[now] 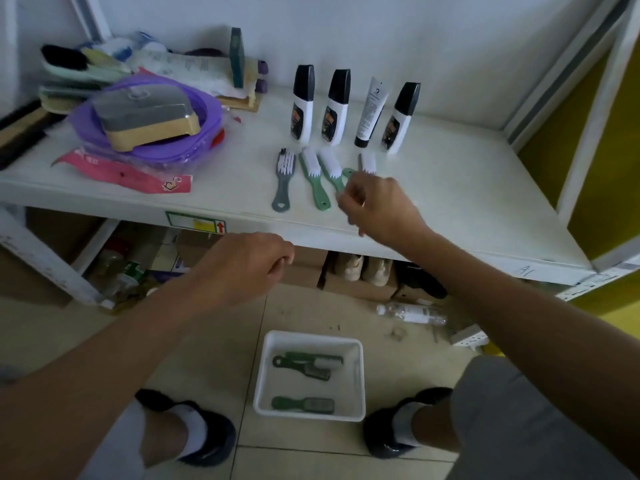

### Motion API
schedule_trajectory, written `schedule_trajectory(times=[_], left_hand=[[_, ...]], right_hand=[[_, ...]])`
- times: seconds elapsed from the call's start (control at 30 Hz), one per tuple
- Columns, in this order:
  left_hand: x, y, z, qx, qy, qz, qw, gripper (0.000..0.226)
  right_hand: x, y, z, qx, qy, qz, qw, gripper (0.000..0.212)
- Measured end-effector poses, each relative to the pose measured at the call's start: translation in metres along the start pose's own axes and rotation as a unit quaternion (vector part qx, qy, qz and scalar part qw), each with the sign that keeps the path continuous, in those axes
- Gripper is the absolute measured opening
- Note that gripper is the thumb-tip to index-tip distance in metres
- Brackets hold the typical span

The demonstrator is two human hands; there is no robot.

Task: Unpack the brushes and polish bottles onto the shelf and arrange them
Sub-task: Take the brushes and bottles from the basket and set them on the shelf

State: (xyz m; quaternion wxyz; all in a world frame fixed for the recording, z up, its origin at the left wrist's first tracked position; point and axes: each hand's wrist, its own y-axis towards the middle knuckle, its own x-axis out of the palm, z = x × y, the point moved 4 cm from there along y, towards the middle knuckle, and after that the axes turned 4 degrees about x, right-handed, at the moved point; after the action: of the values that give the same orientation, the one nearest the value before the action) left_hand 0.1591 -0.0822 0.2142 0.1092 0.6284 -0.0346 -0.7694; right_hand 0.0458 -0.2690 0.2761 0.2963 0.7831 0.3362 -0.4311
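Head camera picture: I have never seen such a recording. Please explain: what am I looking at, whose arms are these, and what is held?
No machine here: a person wears one camera on the head, looking down, so the arms are that person's own. On the white shelf stand three polish bottles and a tube; four brushes lie before them. The right hand reaches to the brushes, fingers curled; blur hides whether it pinches one. The left hand, curled, holds nothing. A white tray on the floor holds three more brushes.
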Motion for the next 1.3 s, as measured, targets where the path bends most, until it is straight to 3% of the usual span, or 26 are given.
schedule_trajectory(times=[0.13,0.23,0.37,0.53,0.67,0.77,0.9,1.0,1.07,1.13,1.3], left_hand=[[0.010,-0.010,-0.010,-0.028,0.046,-0.076,0.996,0.007],[0.027,-0.019,-0.025,-0.049,0.091,-0.229,0.968,0.007],[0.042,-0.021,-0.032,-0.065,0.110,-0.345,0.930,0.031],[0.043,-0.012,-0.029,-0.065,0.076,-0.356,0.929,0.037],[0.050,-0.010,-0.023,-0.055,0.061,-0.355,0.931,0.033],[0.057,-0.014,-0.022,-0.049,0.063,-0.342,0.936,0.025],[0.071,-0.026,-0.021,-0.029,0.093,-0.334,0.937,0.020],[0.077,-0.034,-0.022,-0.048,0.074,-0.355,0.931,0.018],[0.076,-0.034,-0.022,-0.050,0.077,-0.339,0.936,0.018],[0.074,-0.031,-0.022,-0.046,0.085,-0.312,0.945,0.019],[0.074,-0.030,-0.019,-0.038,0.079,-0.318,0.944,0.018]], right_hand=[[0.076,-0.045,-0.001,-0.083,-0.089,-0.078,0.990,0.032],[0.144,-0.075,0.018,-0.097,-0.139,-0.175,0.970,0.033],[0.236,-0.109,0.054,-0.084,-0.200,-0.337,0.916,0.034],[0.328,-0.138,0.089,0.029,-0.149,-0.447,0.882,0.036],[0.379,-0.146,0.099,0.084,-0.162,-0.453,0.872,0.026],[0.401,-0.143,0.098,0.092,-0.137,-0.465,0.870,0.039],[0.422,-0.142,0.092,0.057,-0.176,-0.471,0.862,0.042],[0.435,-0.155,0.095,-0.005,-0.236,-0.497,0.835,0.075],[0.441,-0.160,0.102,-0.016,-0.245,-0.508,0.826,0.086],[0.446,-0.162,0.103,-0.026,-0.242,-0.509,0.826,0.080],[0.450,-0.157,0.102,-0.117,-0.273,-0.490,0.820,0.041]])
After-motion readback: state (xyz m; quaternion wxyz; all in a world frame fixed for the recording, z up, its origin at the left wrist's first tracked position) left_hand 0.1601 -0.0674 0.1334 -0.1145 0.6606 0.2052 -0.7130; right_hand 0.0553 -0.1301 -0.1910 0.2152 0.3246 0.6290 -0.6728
